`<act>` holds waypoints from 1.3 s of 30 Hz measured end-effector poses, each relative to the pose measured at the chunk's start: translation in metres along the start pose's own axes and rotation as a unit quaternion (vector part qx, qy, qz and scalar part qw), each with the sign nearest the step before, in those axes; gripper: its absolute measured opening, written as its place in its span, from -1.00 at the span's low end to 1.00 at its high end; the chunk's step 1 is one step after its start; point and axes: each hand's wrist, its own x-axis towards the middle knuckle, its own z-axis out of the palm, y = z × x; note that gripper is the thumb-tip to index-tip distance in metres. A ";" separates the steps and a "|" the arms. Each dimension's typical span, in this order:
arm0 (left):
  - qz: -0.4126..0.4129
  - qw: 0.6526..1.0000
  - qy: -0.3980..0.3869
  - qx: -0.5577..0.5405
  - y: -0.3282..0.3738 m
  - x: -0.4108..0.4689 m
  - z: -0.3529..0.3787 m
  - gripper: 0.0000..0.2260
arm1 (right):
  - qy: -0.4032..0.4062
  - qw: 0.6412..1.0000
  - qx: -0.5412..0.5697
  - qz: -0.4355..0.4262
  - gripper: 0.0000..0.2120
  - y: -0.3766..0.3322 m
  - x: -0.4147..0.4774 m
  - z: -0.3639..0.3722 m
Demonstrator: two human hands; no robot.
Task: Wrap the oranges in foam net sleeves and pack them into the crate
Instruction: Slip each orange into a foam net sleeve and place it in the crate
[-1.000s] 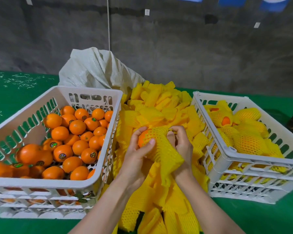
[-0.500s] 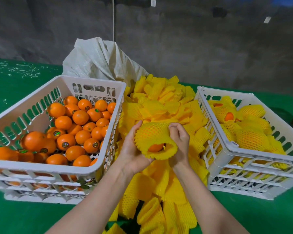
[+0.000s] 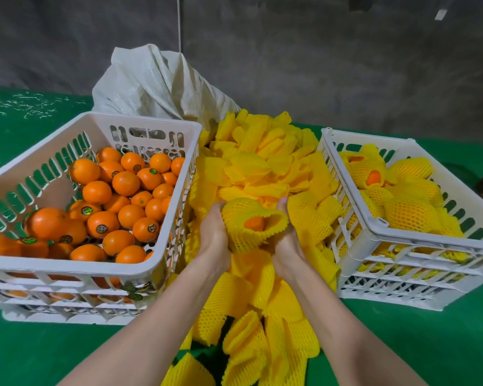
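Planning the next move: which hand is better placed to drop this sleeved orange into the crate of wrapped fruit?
Probably the right hand: it grips the sleeved orange nearest the right crate; the left hand sits by the bare-orange crate.

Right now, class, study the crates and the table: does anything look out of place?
One orange in the right crate, at its far left, pokes bare through its gaping sleeve; most neighbours are covered. White flecks litter the table at far left.

Both hands, left hand [image 3: 214, 235] and right hand [image 3: 286, 240], hold a netted orange [image 3: 255, 223] over the yellow sleeve pile [image 3: 262, 168], between two white crates on the green table [image 3: 430, 344].
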 end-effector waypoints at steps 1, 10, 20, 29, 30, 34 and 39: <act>0.031 0.998 0.014 0.048 -0.001 0.001 -0.001 -0.71 | -0.006 0.999 0.001 0.032 -0.45 -0.001 0.000 0.001; 0.195 0.971 -0.065 0.124 -0.009 0.008 -0.011 -0.65 | -0.013 0.986 0.140 0.085 -0.45 0.000 -0.009 0.002; 0.087 0.971 -0.169 0.144 -0.003 0.006 -0.011 -0.62 | -0.050 0.958 0.253 0.128 -0.70 -0.002 -0.020 -0.003; -0.075 0.941 -0.240 0.226 0.028 -0.005 -0.012 -0.62 | 0.053 0.987 0.031 -0.147 -0.74 -0.007 -0.020 -0.012; -0.087 0.935 -0.266 0.220 0.029 -0.009 -0.009 -0.66 | 0.033 0.981 -0.025 -0.188 -0.71 -0.008 -0.022 -0.013; 0.039 0.925 -0.256 0.278 0.030 -0.010 -0.003 -0.79 | -0.073 0.980 -0.032 -0.184 -0.49 -0.015 -0.025 -0.016; 0.183 0.844 -0.315 0.393 0.059 -0.014 -0.013 -0.76 | -0.139 0.982 0.076 -0.102 -0.50 -0.025 -0.030 -0.001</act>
